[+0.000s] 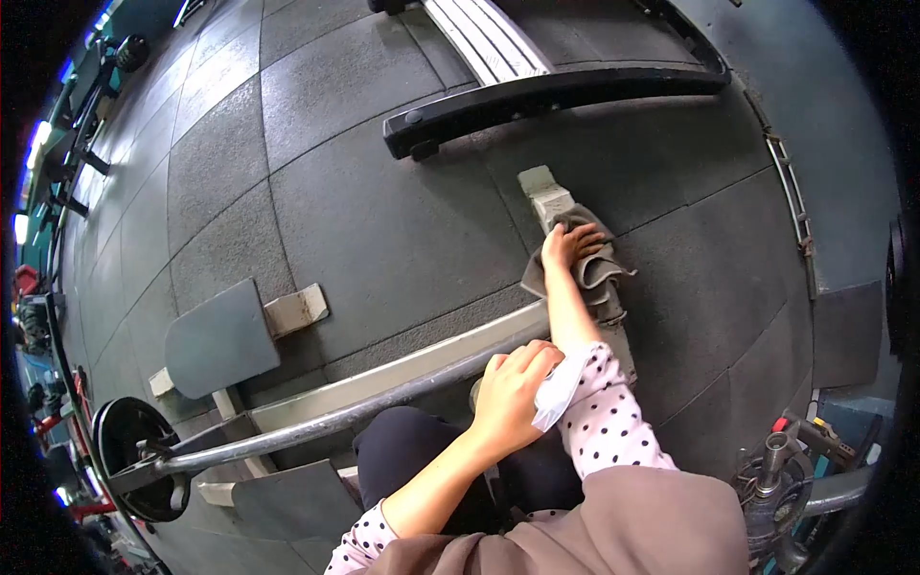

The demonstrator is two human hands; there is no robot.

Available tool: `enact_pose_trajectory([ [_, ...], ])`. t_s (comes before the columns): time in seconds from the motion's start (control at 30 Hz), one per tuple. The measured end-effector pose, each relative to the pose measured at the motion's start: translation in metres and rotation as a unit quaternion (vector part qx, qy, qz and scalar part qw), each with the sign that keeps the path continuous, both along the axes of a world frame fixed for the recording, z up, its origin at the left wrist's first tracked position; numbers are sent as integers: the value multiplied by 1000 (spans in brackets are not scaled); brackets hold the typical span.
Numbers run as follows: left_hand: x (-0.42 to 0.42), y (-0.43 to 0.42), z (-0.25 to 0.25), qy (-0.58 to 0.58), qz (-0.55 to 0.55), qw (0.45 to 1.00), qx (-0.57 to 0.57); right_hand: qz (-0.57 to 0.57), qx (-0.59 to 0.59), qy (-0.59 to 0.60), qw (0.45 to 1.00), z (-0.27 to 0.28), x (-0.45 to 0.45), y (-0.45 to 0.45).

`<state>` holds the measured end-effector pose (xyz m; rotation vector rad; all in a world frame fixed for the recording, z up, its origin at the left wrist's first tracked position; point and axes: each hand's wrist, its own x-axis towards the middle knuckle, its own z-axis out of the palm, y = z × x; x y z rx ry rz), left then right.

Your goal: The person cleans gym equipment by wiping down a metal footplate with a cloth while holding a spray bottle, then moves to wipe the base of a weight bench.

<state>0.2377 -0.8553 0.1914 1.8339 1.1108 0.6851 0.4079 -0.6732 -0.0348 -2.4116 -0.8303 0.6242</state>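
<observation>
My right hand (pixel 573 247) presses on a grey-brown cloth (pixel 604 273), its fingers wrapped over the folds. The cloth drapes over a cream metal foot (pixel 550 199) of a gym machine, near the middle right. Closer to me, my left hand (pixel 517 385) is closed round a whitish, partly clear object (pixel 561 388), mostly hidden by the fingers, beside my right forearm. Under my hands a long cream beam (pixel 412 362) and a grey metal bar (pixel 355 410) run toward the lower left.
A black curved machine base (pixel 546 101) with a silver rail (pixel 484 38) lies ahead. Grey plates (pixel 222 340) and a black weight disc (pixel 134 458) are at left. Metal gym parts (pixel 774 470) stand at lower right. Dark rubber tiles (pixel 383 211) cover the floor.
</observation>
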Motion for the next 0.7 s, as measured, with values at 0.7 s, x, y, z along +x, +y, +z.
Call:
enact_pose_trajectory([
  [0.7, 0, 5, 6, -14, 9, 1000, -7, -83, 147, 35, 985, -10, 7, 0],
])
